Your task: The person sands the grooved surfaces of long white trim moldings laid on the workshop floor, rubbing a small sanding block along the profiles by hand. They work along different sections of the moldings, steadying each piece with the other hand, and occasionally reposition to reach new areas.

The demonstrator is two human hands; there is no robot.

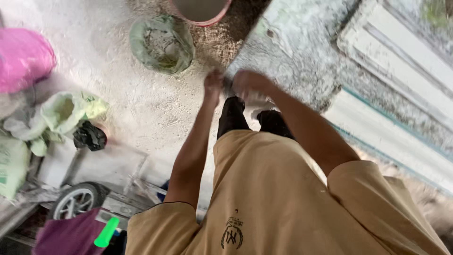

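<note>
I am bent over, and both arms reach down past my tan shirt [283,208] to the floor. My left hand [213,85] is curled at the near corner of a grey mottled slab [288,47] that lies on the ground. My right hand [250,84] sits right beside it, its fingers closed over the slab's near edge. Both hands are blurred by motion, so the left hand's grip is unclear. My dark trouser legs [232,118] stand just behind the hands.
A green bucket [163,45] smeared with mortar and a pink-rimmed bucket [200,12] stand beyond the hands. To the left are a pink sack [23,59], green bags [71,111], a black bag [88,136] and a cart wheel [75,200]. White panels [401,61] lie on the right.
</note>
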